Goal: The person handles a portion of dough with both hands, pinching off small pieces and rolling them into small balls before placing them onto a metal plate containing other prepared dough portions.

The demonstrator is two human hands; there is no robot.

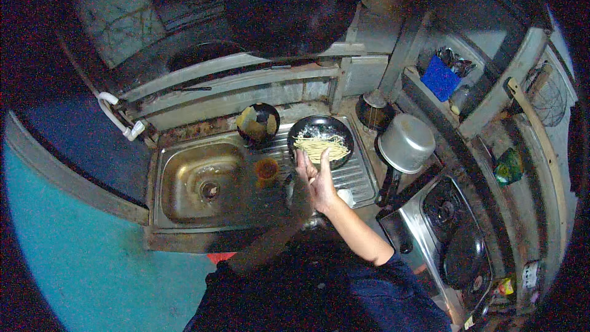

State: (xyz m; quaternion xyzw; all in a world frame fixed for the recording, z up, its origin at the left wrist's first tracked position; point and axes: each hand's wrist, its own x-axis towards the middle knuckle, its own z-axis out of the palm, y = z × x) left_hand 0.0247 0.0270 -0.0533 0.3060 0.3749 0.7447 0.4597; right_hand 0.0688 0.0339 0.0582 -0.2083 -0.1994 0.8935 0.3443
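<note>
Pale noodle strands (pixel 320 148) lie with white flour in a round black pan or bowl (pixel 318 120) on the ribbed steel drainboard (pixel 364 176). My right hand (pixel 322 182) is at the near edge of this vessel, fingers apart and thumb raised beside the strands; whether it touches them is unclear. My left hand (pixel 302 170) is beside the right one, dim and partly hidden, so its grip does not show. An orange-brown round item (pixel 267 169) sits between the vessel and the steel sink basin (pixel 203 182).
Behind the drainboard stands a dark bowl with yellowish pieces (pixel 258 124). An upturned metal pot (pixel 408 143) is at the right, near a gas stove (pixel 454 240). A white faucet (pixel 133 130) rises at the left. A blue utensil container (pixel 440 78) stands on the shelf.
</note>
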